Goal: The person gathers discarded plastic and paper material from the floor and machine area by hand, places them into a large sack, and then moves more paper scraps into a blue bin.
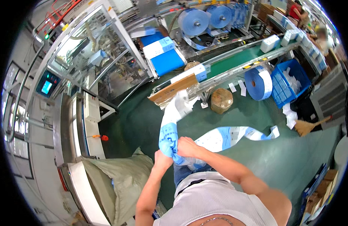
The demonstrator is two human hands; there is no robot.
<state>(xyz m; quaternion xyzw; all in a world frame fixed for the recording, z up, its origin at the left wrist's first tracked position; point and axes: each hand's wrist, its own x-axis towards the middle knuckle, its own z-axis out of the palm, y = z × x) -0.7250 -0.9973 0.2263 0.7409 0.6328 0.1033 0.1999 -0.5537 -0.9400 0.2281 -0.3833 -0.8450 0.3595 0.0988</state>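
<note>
Film strip (168,132): white and light blue, darker-blue printed marks. Short belt (167,63): bright blue; packet (153,49) across it, white with light-blue end. Long conveyor (234,62): green. Roll (253,83) beside its near edge: blue face. Crate (281,90): blue. Floor (130,128): dark green. Sack (125,173): khaki.

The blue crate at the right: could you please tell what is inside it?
Crumpled whitish scraps lie inside the blue crate. Whatever may be beneath them is covered and cannot be seen.
</note>
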